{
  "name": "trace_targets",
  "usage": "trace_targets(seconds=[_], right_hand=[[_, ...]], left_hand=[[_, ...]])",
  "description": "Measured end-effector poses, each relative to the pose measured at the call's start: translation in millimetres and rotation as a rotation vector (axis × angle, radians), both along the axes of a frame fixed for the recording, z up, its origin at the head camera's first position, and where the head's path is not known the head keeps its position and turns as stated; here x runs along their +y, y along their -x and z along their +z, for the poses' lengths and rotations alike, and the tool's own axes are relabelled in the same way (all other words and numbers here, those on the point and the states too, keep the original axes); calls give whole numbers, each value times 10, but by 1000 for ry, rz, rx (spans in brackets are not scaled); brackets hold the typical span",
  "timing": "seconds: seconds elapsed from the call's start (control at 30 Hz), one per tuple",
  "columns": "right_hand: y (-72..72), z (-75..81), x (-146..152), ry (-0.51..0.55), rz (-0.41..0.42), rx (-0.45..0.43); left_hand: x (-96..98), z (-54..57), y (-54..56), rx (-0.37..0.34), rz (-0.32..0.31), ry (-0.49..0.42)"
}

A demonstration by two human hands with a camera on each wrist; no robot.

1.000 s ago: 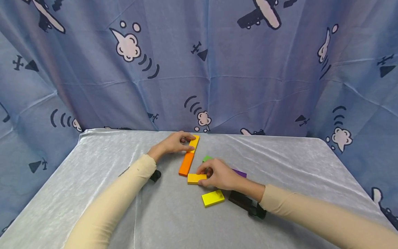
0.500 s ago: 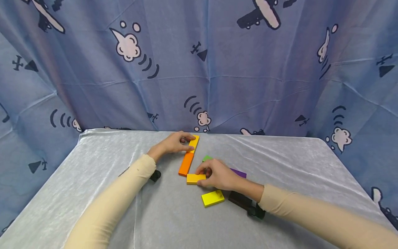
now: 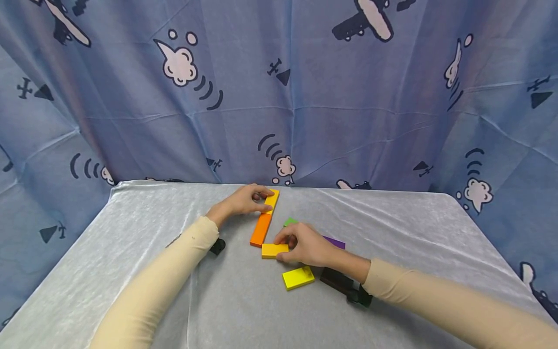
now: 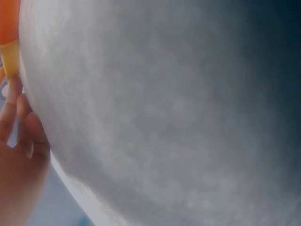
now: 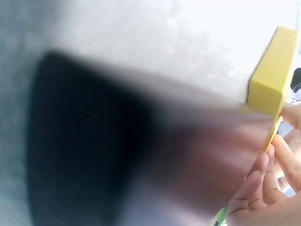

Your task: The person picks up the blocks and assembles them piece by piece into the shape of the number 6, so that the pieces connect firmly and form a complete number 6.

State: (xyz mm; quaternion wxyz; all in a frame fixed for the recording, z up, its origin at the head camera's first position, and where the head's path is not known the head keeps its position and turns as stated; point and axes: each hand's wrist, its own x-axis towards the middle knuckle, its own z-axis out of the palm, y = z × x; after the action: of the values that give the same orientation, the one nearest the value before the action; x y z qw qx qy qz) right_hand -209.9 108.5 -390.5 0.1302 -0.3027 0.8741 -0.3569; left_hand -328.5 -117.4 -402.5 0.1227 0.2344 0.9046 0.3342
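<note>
While my left hand point(image 3: 242, 199) pinches far amber oblong block point(image 3: 272, 200), likely steadying it, right hand point(image 3: 306, 244) grips near amber oblong block point(image 3: 271, 251).

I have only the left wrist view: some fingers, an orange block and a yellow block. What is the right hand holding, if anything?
Observer: The right hand pinches a golden-yellow block at one end.
Operator: Does another block lie on its near side?
Observer: Yes, a lemon-yellow block lies there, apart from it.
Operator: And beyond the right hand, does anything show?
Observer: Yes, part of a green block; the hand hides the rest.
</note>
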Motion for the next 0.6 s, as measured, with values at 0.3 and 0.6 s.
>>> trace_targets(seconds=[0.3,0.6], right_hand=[[14,70,165,69,-15,-36],[53,90,515,133,-11,-5]], left_hand=[[4,-7,13,3,-10,-2],[11,-9,26,-8,-7,7]])
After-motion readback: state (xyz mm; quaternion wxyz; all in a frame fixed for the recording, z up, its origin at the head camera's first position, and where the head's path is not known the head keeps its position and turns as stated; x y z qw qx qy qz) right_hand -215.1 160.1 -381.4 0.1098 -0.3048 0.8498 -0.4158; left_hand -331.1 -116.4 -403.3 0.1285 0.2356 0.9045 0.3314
